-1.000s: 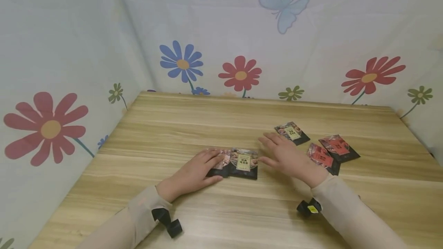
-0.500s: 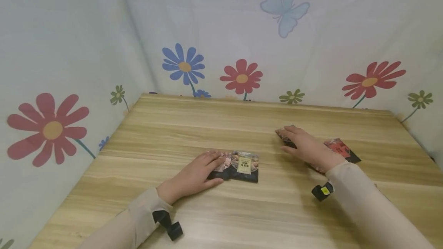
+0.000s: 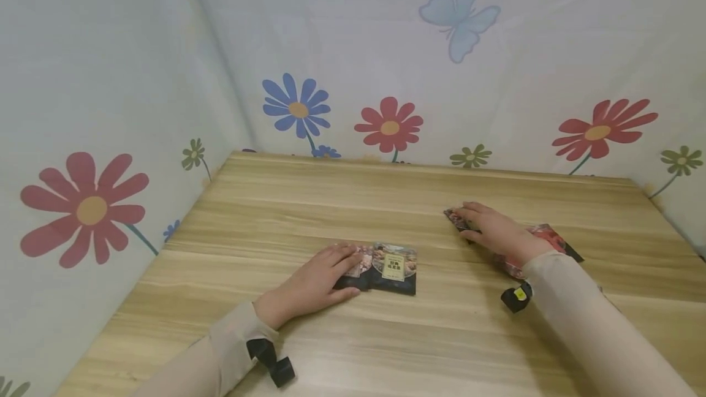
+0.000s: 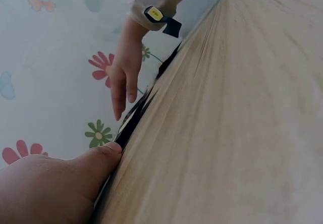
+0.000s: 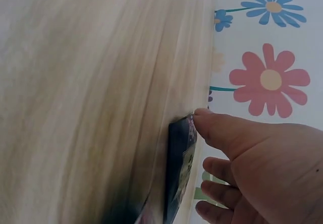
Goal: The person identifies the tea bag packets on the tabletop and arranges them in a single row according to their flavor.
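In the head view my left hand rests with its fingers over a flat packet with a pink picture, partly hidden under it. Directly to the right of that lies a black packet with a yellow label. My right hand reaches over another packet, its palm covering most of it. The right wrist view shows my right thumb at a corner of this dark packet, with the fingers apart from the thumb. In the left wrist view my left thumb lies along a packet's black edge.
Two red-labelled packets, one red packet and another red packet, lie partly hidden by my right wrist. The wood-grain table meets a white flowered curtain at the back and left.
My right hand has moved right from beside the yellow-labelled packet to over the far packet. My left hand stays on its packet. The view has shifted slightly.
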`<state>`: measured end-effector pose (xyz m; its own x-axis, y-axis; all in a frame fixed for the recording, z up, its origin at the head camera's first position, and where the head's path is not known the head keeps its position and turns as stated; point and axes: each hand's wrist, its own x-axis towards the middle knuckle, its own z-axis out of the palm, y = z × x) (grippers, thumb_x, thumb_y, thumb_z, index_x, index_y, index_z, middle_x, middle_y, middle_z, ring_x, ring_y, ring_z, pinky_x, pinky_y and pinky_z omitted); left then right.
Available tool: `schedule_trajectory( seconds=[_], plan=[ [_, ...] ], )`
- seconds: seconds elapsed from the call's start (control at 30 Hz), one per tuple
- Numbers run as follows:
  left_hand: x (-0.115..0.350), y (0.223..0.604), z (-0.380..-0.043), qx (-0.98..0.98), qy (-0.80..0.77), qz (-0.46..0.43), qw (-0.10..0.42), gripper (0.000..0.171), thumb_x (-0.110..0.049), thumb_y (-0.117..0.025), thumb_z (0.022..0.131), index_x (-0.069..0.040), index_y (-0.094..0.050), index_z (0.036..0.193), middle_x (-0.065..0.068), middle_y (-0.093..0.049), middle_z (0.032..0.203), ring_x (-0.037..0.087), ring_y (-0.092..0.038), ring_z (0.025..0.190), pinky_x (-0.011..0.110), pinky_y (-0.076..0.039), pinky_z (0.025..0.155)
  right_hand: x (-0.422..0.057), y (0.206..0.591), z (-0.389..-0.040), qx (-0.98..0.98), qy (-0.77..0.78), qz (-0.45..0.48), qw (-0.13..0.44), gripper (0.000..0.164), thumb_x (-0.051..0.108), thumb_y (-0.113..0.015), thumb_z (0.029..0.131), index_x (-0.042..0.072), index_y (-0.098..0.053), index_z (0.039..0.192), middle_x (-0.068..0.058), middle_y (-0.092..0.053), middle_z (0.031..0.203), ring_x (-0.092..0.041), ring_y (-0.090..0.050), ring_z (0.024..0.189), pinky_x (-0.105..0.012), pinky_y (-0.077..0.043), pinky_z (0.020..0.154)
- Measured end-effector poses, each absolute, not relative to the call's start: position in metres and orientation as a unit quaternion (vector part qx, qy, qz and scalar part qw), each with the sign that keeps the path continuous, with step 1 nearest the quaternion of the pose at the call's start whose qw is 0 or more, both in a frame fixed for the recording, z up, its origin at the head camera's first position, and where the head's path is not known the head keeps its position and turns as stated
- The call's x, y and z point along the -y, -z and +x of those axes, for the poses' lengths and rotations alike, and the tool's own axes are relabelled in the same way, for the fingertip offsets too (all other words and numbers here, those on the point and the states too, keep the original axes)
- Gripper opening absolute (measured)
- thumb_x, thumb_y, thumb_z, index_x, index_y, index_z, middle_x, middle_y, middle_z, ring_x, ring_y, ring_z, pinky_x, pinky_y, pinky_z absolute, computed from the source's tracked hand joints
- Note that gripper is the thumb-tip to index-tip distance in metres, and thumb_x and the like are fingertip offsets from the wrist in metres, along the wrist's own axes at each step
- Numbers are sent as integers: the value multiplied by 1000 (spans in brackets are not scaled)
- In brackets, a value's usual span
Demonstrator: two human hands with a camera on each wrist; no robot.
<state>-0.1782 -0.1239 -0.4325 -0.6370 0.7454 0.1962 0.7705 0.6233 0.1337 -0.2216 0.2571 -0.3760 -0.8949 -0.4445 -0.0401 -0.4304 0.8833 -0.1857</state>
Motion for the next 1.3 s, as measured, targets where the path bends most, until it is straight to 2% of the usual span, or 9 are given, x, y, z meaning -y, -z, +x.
schedule_trajectory(
  seconds=[0.2,0.8,1.03,1.3],
  plan=[
    [123,434,-179,899,104,-421,64,65,-47,-56,93,-9,-42,145,14,-44,148,31,-39,139,45,-29,119,-258,380,-225,-970,77,-223,54,53,21,-54,98,-3,-41,143,-34,-36,145,-51,-37,132,-62,-38,106],
    [123,432,-179,900,106,-419,57,65,-46,-57,93,-9,-43,145,14,-44,148,31,-38,140,45,-28,120,-248,380,-222,-976,54,-206,52,55,27,-57,96,-1,-44,142,-32,-46,139,-53,-46,123,-63,-42,101],
    [122,430,-177,901,106,-417,52,66,-46,-57,93,-9,-42,145,14,-45,148,32,-39,139,45,-29,120,-241,379,-215,-979,28,-198,29,54,30,-59,95,1,-49,139,-28,-54,131,-50,-53,115,-60,-46,97],
    [122,430,-178,901,107,-417,53,66,-46,-57,93,-9,-42,145,14,-45,147,31,-39,139,45,-29,120,-237,380,-207,-981,18,-192,10,54,34,-59,95,3,-51,138,-26,-57,128,-47,-54,115,-59,-46,98]
  ],
)
